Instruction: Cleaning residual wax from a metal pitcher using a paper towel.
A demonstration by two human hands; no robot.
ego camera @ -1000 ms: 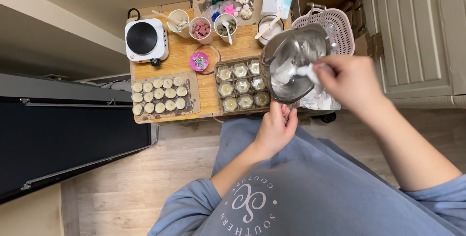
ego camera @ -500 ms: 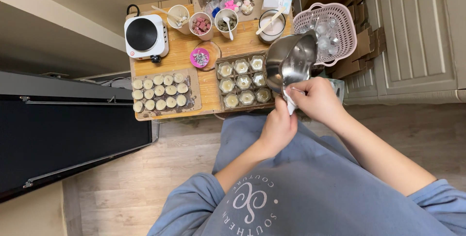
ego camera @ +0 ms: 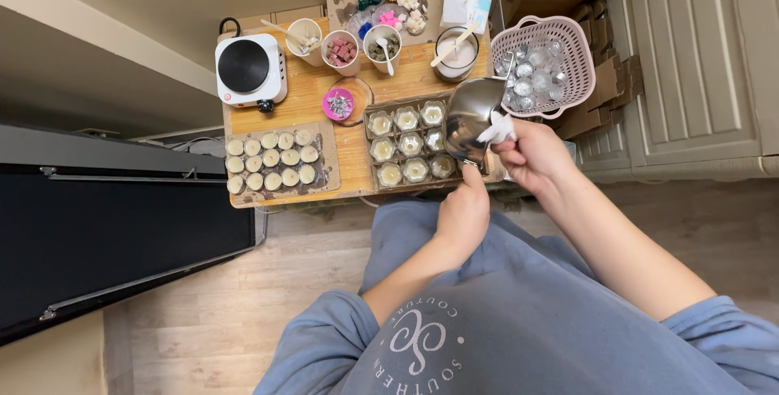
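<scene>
My left hand point(ego camera: 464, 215) grips the handle of a steel pitcher point(ego camera: 469, 115), holding it tilted above the right end of a small wooden table point(ego camera: 357, 174). My right hand point(ego camera: 531, 155) pinches a crumpled white tissue point(ego camera: 497, 129) against the pitcher's side. Under the pitcher is a tray of glass jars filled with pale wax point(ego camera: 404, 145). The pitcher hides the tray's right column.
A tray of small tealights point(ego camera: 272, 164), a white hot plate point(ego camera: 250, 70), cups of wax pieces point(ego camera: 341, 50), a white-filled jar point(ego camera: 454, 56) and a pink lid point(ego camera: 338, 104) fill the table. A pink basket of glass jars point(ego camera: 568, 38) stands to the right, and a black machine point(ego camera: 105, 233) to the left.
My right hand has drawn in towards my body, taking the tissue from inside the pitcher to its outer side. The pitcher has dropped a little lower over the jar tray.
</scene>
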